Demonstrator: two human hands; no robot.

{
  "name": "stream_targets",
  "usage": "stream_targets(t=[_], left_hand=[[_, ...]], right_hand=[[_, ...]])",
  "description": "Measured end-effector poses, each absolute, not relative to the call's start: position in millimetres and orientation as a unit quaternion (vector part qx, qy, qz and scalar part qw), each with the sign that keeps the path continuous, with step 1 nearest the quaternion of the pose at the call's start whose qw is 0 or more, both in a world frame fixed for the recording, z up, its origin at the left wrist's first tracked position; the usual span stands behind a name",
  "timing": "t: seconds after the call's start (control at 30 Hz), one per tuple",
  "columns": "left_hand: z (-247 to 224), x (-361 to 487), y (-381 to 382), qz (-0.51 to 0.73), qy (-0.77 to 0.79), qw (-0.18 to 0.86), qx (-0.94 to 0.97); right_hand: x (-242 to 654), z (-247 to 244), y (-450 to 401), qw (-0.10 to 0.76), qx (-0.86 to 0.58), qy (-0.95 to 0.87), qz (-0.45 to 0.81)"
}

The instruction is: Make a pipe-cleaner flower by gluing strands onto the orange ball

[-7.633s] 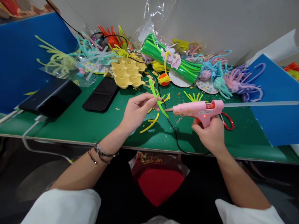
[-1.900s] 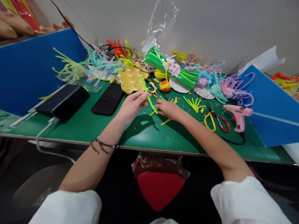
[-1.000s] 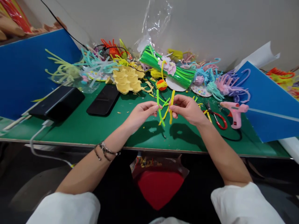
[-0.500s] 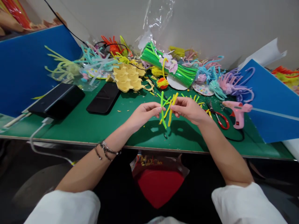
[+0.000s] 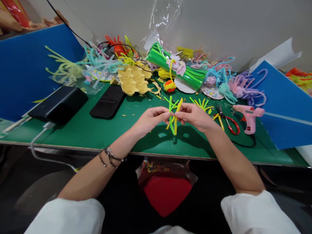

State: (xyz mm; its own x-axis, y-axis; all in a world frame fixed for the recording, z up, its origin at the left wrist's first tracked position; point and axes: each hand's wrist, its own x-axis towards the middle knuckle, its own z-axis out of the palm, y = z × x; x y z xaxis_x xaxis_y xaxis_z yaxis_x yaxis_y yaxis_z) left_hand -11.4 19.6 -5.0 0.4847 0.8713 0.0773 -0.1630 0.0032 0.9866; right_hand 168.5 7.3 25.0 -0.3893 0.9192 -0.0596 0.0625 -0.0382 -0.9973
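Evidently, in the head view, the gap between the two held pieces had just been narrowed. A short lime-green pipe cleaner (image 5: 170,104) was pinched in the left hand (image 5: 154,119), its grip clamped between thumb and fingers; a short yellow pipe cleaner (image 5: 179,104) was pinched likewise in the right hand (image 5: 196,117). Both lengths were held above the desk (image 5: 114,130), roughly upright, their tops leaning apart and their lower ends brought close; whether they touched could not be told. The pink hot glue gun (image 5: 250,118), gripped in the right hand some seconds earlier, had been laid aside, with a glue stick (image 5: 290,119) protruding from its rear. By this, it was judged, the work had been passed from the gun to the handling of two lengths at once; whether glue had been applied could not be seen. Near the right hand, red-handled scissors (image 5: 226,119) and a green-and-yellow fan of cut pieces (image 5: 202,104) were left lying.

As for containers, a clear plastic bag was filled with a bundle of green pipe cleaners (image 5: 157,57) at the back, while coloured scraps (image 5: 156,167) were gathered in a clear bag (image 5: 193,178) below the desk. A torn yellow egg carton (image 5: 133,80) was set beside the smartphone (image 5: 107,102). No contents could be made out in its cups.
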Motion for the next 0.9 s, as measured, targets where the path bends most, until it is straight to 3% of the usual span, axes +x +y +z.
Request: stream_targets(t=[0.9], left_hand=[[-2.9,-7.6,15.8,0.393,0.322,0.666,0.546]], right_hand=[[163.4,21.6,6.2,0.380,-0.433,-0.534,0.619]])
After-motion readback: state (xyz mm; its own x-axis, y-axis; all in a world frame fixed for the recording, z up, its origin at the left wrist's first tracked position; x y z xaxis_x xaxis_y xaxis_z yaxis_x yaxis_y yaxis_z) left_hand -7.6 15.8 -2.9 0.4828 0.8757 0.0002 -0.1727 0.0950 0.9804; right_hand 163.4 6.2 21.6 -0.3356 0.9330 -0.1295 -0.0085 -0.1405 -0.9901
